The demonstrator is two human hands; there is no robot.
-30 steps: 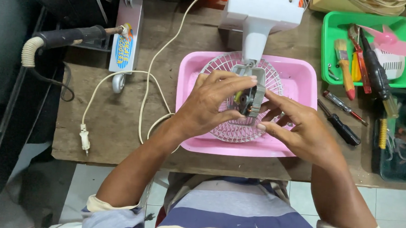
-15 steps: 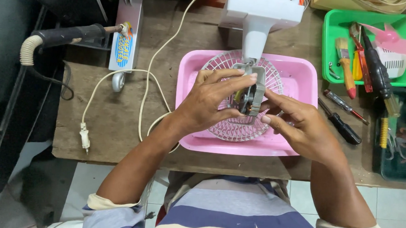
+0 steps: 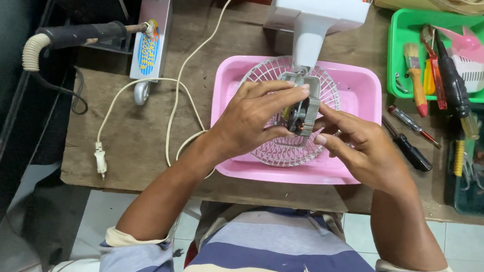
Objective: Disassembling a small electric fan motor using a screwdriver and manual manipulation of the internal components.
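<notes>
With the fan guard (image 3: 285, 149) bare in the pink tray (image 3: 360, 87), my left hand (image 3: 251, 122) and right hand (image 3: 363, 148) both grip the exposed motor (image 3: 304, 109), blade off, nothing refitted.

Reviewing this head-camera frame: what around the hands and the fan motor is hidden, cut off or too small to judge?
Head view only:
- Fan motor: its windings and wiring are too small, and the left hand covers its near side.
- Right hand: whether its fingertips pinch a small part cannot be told.
- White fan base: cut off by the top edge.
- Fan grille in the pink tray: its centre is hidden by both hands.
</notes>
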